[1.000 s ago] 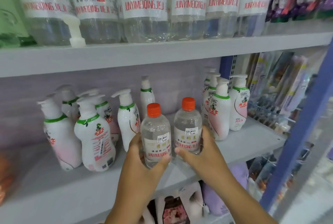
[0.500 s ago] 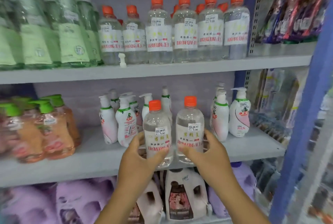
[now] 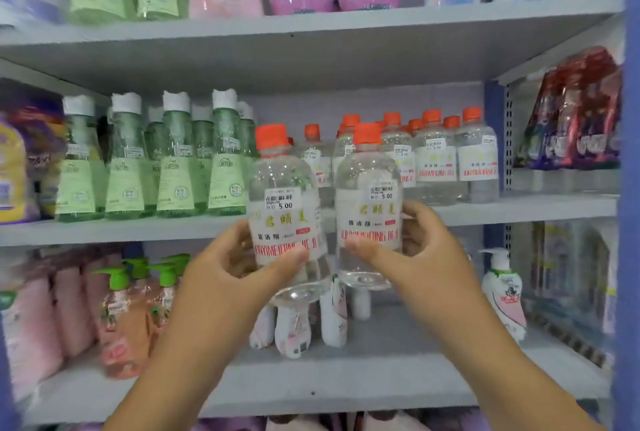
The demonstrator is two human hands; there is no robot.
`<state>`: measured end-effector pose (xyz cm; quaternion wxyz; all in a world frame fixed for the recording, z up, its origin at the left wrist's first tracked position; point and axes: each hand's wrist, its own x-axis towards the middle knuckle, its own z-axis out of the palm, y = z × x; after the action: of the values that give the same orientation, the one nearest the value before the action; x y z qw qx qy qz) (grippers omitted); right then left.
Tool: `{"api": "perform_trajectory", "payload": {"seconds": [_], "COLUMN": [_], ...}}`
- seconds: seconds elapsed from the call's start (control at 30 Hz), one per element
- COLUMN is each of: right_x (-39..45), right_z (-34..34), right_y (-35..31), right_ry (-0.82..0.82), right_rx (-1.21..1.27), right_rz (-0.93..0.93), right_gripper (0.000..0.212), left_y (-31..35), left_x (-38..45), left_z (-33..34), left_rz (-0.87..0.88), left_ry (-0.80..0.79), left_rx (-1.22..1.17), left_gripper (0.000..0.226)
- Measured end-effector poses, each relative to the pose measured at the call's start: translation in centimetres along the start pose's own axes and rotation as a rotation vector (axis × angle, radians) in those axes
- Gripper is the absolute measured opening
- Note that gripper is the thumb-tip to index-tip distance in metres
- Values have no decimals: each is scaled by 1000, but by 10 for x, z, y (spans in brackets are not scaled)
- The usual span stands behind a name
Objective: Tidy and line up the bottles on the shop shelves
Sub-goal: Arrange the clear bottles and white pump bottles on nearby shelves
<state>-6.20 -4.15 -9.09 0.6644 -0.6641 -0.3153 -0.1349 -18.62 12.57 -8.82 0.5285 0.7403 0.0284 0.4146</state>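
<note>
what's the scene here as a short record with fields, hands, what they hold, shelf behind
left hand: grips left clear bottle
right hand: grips right clear bottle
bottles: orange caps, upright, held in the air side by side
shelf behind: matching orange-capped bottles, green bottles to their left

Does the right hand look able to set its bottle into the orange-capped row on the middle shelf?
Probably yes. The right hand holds its clear bottle just in front of the orange-capped row, and a gap at the row's left end looks free.
</note>
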Motion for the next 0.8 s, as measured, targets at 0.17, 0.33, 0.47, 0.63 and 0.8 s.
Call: {"api": "perform_trajectory", "payload": {"seconds": [0.17,0.33,0.47,0.63,0.8], "right_x": [57,111,127,134,143], "right_z": [31,70,90,103,112], "right_y": [-42,-40,-20,0,1], "right_ry": [20,135,209,263,273], "right_rx": [16,-120,-291,-370,-427], "right_rz": [-150,-216,-205,-165,-185], "right_gripper": [67,57,30,35,36], "left_y": [25,5,-26,-52,-63], "left_x": [64,131,159,175,180], "left_z": [-22,-26,-23,-23,-22], "left_rz": [110,143,121,96,87], "left_ry": [23,61,79,41,47], "left_rx": [56,141,208,267,317], "left_gripper": [41,44,48,45,37]}}
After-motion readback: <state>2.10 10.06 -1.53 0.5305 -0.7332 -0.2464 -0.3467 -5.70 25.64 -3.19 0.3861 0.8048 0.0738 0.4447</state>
